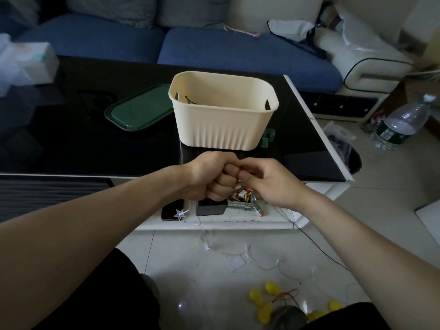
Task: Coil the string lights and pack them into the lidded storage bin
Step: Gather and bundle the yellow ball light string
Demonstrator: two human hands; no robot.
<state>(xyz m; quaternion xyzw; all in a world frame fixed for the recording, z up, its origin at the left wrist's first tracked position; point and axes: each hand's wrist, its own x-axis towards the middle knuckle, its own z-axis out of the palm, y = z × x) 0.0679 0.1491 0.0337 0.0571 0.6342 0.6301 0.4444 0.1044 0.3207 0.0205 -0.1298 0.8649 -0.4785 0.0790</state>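
Nearest the person, on the pale floor tiles, the string lights [240,252] are lying in loose clear loops with small white stars spaced along a hair-thin wire; one star [179,214] is dangling just over a phone [172,209] on the low white shelf. A separate strand with yellow bulbs [264,302] is sitting closer still.

Above that, both hands are meeting. The left hand [209,178] is balled into a tight fist, its grip apparently clamped on gathered turns of wire, though the coil itself is hidden inside. The right hand [266,181] is pinching thumb to fingertips against that fist; a fine dark wire is trailing from under it down to the floor.

The wire looks featherlight, limp and prone to tangling or kinking, and the stars seem fragile, so taking hold on bare wire between stars, feeding it slackly, would likely be safest.

Farther out on the black glossy tabletop [83,139], the cream ribbed storage bin [222,120] is standing open, with its green lid [139,108] lying flat just beside it.
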